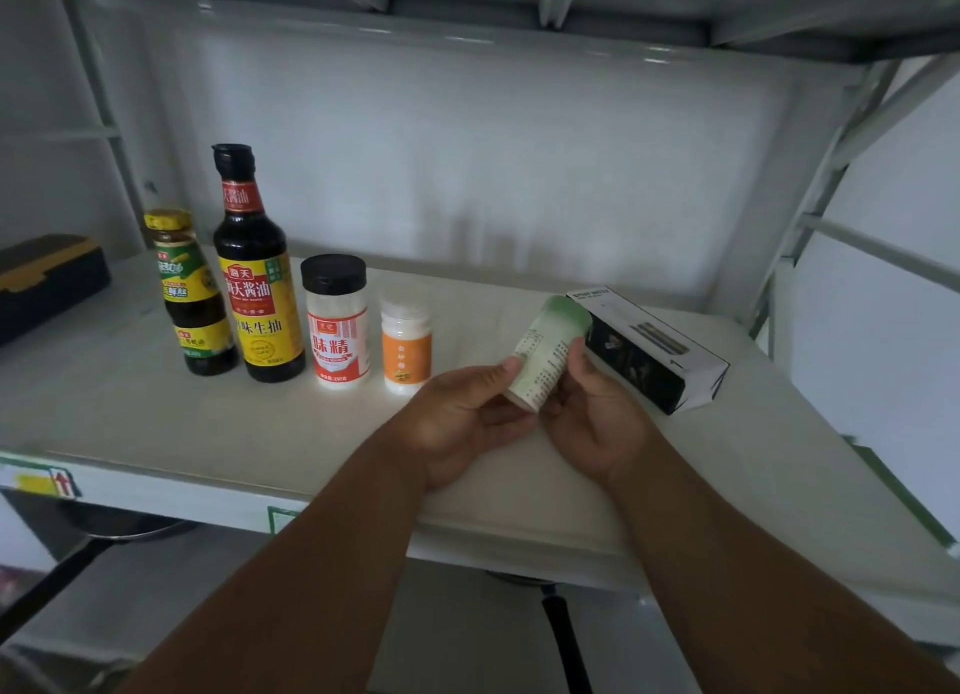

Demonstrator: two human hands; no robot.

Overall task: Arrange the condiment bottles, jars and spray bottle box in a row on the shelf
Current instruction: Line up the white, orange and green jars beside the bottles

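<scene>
The green-capped jar (548, 353) hangs tilted above the shelf (260, 433), pinched between left hand (462, 423) thumb and right hand (597, 418) fingers at its base. It looks light, rigid, smooth plastic; a mid-body grip seems safest. Box (654, 350) lies just beyond the right fingers.

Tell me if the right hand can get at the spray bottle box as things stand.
Probably not yet: the right hand and left hand both hold the green-capped jar. The spray bottle box lies close behind it, nothing between.
</scene>
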